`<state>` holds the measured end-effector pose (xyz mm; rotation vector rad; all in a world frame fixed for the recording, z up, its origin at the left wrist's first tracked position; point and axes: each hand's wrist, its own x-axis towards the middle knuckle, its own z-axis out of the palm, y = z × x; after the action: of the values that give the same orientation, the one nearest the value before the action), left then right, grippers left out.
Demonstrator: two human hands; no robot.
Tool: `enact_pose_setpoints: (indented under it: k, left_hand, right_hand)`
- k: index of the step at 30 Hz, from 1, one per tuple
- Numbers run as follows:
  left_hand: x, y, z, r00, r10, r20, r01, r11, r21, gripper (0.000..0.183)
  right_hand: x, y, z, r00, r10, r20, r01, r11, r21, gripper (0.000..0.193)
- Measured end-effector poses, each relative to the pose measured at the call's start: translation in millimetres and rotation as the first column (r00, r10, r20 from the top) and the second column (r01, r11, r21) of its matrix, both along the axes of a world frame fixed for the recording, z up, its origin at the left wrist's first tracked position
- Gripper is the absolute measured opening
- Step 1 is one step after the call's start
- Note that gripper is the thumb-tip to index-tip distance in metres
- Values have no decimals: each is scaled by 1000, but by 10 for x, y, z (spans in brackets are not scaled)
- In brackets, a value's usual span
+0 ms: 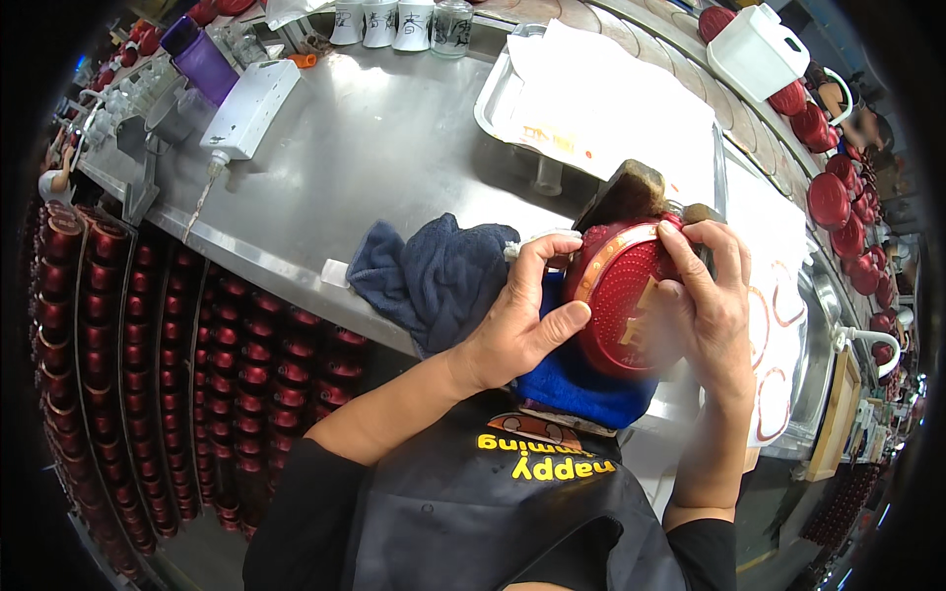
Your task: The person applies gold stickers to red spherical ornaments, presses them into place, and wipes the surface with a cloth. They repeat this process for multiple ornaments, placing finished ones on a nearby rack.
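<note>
In front of me a glossy round red piece [619,315] leans tilted, with raised dots, a gold mark and a gold-orange band along its rim. My left hand [527,320] grips its left edge, thumb lying towards its face. On the right, my right hand [711,305] holds the upper right rim with bent fingers. Whether the piece is a bottle or a lid I cannot tell. Under it lies a bright blue cloth [581,384]. A worn dark block [631,192] touches or stands just behind the piece. Beside my left hand sits a crumpled navy towel [434,276].
A tray [485,103] covered with white sheets stands at the back. White paper with reddish outlines [778,305] lies to the right. A white box-shaped bottle [251,108] and purple bottle [202,59] are far left. Racks of red bottles [266,364] fill the lower left; a conveyor [650,39] runs behind.
</note>
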<state>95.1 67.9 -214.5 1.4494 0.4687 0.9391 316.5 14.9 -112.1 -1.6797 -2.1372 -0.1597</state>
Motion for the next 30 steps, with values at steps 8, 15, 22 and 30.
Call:
enact_pose_setpoints:
  k: [8, 15, 22, 30]
  left_hand:
    - [85, -123, -26, 985, 155, -74, -143, 978, 152, 74]
    - [24, -117, -37, 999, 52, -1, -52, 997, -54, 72]
    - [27, -143, -36, 994, 91, -67, -89, 995, 38, 74]
    - [14, -145, -89, 997, 78, -11, -78, 997, 12, 67]
  right_hand:
    - [-10, -2, -9, 1000, -11, -16, 11, 1000, 2, 46]
    - [-11, -12, -15, 1000, -16, -10, 16, 1000, 1, 46]
    - [-19, -7, -13, 1000, -25, 1, 25, 1000, -2, 46]
    - [-31, -26, 1, 999, -42, -2, 42, 999, -22, 45]
